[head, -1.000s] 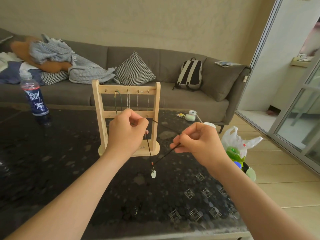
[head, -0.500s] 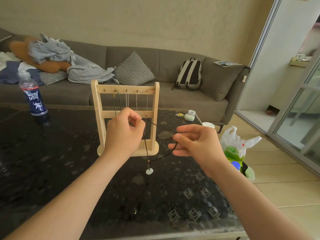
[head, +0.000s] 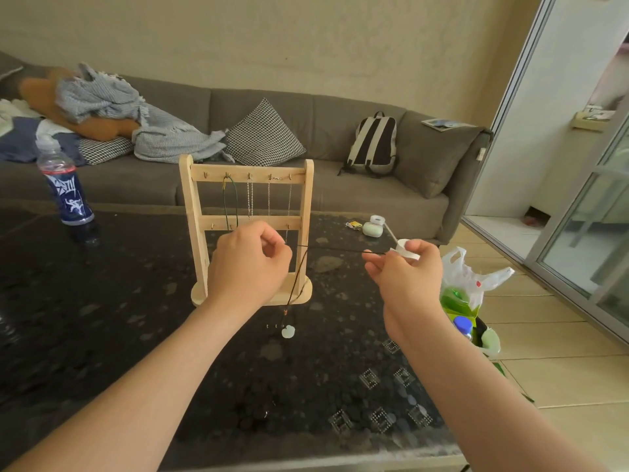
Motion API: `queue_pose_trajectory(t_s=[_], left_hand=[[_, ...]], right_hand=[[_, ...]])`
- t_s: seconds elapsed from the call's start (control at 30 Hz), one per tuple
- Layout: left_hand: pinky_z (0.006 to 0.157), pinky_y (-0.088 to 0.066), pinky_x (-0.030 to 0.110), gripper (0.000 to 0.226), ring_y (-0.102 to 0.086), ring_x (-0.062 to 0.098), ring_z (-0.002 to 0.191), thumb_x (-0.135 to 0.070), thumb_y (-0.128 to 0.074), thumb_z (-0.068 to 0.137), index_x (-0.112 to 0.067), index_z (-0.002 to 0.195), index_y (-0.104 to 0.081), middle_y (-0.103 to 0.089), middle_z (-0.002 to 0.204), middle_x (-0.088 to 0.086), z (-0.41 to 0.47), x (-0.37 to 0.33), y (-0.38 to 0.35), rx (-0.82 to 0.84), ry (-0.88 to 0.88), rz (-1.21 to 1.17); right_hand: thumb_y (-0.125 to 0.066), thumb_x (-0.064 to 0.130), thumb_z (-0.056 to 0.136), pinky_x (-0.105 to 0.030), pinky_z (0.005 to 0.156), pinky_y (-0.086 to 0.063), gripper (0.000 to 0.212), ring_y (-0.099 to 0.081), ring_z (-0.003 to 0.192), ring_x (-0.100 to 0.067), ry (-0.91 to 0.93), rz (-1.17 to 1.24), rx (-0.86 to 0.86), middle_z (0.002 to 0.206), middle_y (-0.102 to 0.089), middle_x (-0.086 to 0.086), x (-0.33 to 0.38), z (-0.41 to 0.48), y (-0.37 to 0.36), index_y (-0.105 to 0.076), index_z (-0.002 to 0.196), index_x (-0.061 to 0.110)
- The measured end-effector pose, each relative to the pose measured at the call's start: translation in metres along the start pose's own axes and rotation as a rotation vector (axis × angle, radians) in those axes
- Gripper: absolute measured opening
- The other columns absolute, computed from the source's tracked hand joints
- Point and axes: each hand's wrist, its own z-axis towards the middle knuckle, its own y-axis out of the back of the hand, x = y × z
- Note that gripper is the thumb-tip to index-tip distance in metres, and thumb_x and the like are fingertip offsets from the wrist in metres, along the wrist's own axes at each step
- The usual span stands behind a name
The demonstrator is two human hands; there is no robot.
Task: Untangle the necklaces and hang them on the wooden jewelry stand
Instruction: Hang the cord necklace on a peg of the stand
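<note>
Fingers [head: 272, 241] pinching cord [head: 333, 249], left hand [head: 248, 267], right hand [head: 405, 277] apart

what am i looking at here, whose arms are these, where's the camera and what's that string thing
There is no machine here. These are a person's two bare arms, filmed by one wide-angle camera worn on the head, looking forward and down. The left hand and right hand each pinch a black cord necklace in their fingers, so it runs taut between them. Its pale pendant hangs low by the dark table; I cannot tell if it touches. Behind the hands is a wooden jewelry stand, with a green cord and thin chains already hung on its hooks. A drink bottle stands at the table's far left.
</note>
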Motion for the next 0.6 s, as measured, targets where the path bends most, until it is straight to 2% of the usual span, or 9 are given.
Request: queue_pose_trajectory(t_s=[0.1, 0.17, 0.27, 0.3, 0.4, 0.43, 0.5, 0.53, 0.6], left_hand=[[0.076, -0.059, 0.03, 0.011, -0.07, 0.013, 0.079, -0.025, -0.072, 0.096, -0.029, 0.087, -0.067, -0.068, 0.083, -0.011, 0.002, 0.006, 0.0, 0.009, 0.108, -0.01], [0.079, -0.062, 0.036, 0.013, -0.073, 0.017, 0.08, -0.026, -0.071, 0.097, -0.03, 0.087, -0.065, -0.07, 0.085, -0.008, 0.003, 0.009, 0.0, 0.007, 0.187, -0.021], [0.081, -0.063, 0.04, 0.019, -0.075, 0.018, 0.078, -0.025, -0.069, 0.1, -0.031, 0.084, -0.061, -0.07, 0.085, -0.005, 0.005, 0.011, 0.002, -0.034, 0.293, -0.062], [0.081, -0.064, 0.04, 0.018, -0.076, 0.016, 0.075, -0.024, -0.068, 0.101, -0.029, 0.085, -0.061, -0.071, 0.083, -0.005, 0.005, 0.01, 0.003, -0.049, 0.331, -0.091], [0.079, -0.067, 0.042, 0.007, -0.077, 0.012, 0.068, -0.024, -0.066, 0.103, -0.021, 0.097, -0.064, -0.072, 0.089, -0.002, 0.006, 0.007, 0.002, -0.099, 0.413, -0.175], [0.077, -0.067, 0.043, 0.007, -0.077, 0.012, 0.067, -0.025, -0.066, 0.104, -0.019, 0.1, -0.064, -0.072, 0.091, -0.001, 0.005, 0.005, 0.001, -0.119, 0.428, -0.199], [0.076, -0.068, 0.041, 0.007, -0.078, 0.012, 0.068, -0.025, -0.064, 0.105, -0.018, 0.104, -0.062, -0.072, 0.097, -0.001, 0.005, 0.0, 0.0, -0.149, 0.46, -0.285], [0.075, -0.068, 0.038, 0.008, -0.079, 0.011, 0.069, -0.025, -0.062, 0.106, -0.018, 0.107, -0.06, -0.071, 0.103, -0.001, 0.006, -0.004, 0.0, -0.145, 0.477, -0.359], [0.071, -0.066, 0.027, 0.012, -0.08, 0.012, 0.074, -0.025, -0.055, 0.109, -0.016, 0.118, -0.058, -0.069, 0.115, 0.0, 0.005, -0.013, 0.002, -0.083, 0.499, -0.533]], right_hand=[[-0.031, -0.014, 0.101, -0.028, 0.087, -0.061, 0.039, -0.075, 0.092, -0.022, -0.085, 0.183, -0.073, 0.122, -0.051, -0.016, 0.004, -0.001, 0.001, -0.035, 0.12, 0.02], [-0.029, -0.013, 0.1, -0.03, 0.09, -0.062, 0.044, -0.076, 0.096, -0.026, -0.158, 0.238, -0.126, 0.137, -0.05, -0.022, 0.007, 0.0, 0.002, -0.032, 0.124, 0.023], [-0.028, -0.011, 0.099, -0.024, 0.073, -0.063, 0.047, -0.077, 0.093, -0.029, -0.245, 0.29, -0.193, 0.143, -0.053, -0.031, 0.009, 0.001, 0.002, -0.031, 0.129, 0.025], [-0.029, -0.011, 0.1, -0.026, 0.075, -0.064, 0.05, -0.077, 0.089, -0.027, -0.263, 0.291, -0.207, 0.144, -0.053, -0.031, 0.009, 0.001, 0.001, -0.031, 0.135, 0.024], [-0.031, -0.008, 0.103, -0.036, 0.095, -0.062, 0.055, -0.076, 0.083, -0.023, -0.325, 0.294, -0.236, 0.142, -0.054, -0.026, 0.007, 0.0, -0.003, -0.031, 0.148, 0.022], [-0.032, -0.008, 0.103, -0.035, 0.094, -0.062, 0.054, -0.075, 0.084, -0.022, -0.332, 0.282, -0.239, 0.142, -0.052, -0.022, 0.008, -0.001, -0.004, -0.032, 0.149, 0.022], [-0.034, -0.007, 0.103, -0.028, 0.075, -0.057, 0.051, -0.071, 0.083, -0.021, -0.314, 0.198, -0.224, 0.139, -0.048, -0.013, 0.006, 0.0, -0.006, -0.037, 0.146, 0.02], [-0.035, -0.006, 0.103, -0.027, 0.067, -0.051, 0.047, -0.067, 0.082, -0.02, -0.289, 0.112, -0.199, 0.133, -0.048, -0.01, 0.004, 0.0, -0.006, -0.043, 0.14, 0.02], [-0.035, -0.004, 0.1, -0.029, 0.063, -0.044, 0.04, -0.058, 0.082, -0.02, -0.213, -0.168, -0.075, 0.113, -0.054, -0.008, -0.001, 0.0, -0.004, -0.054, 0.126, 0.019]])
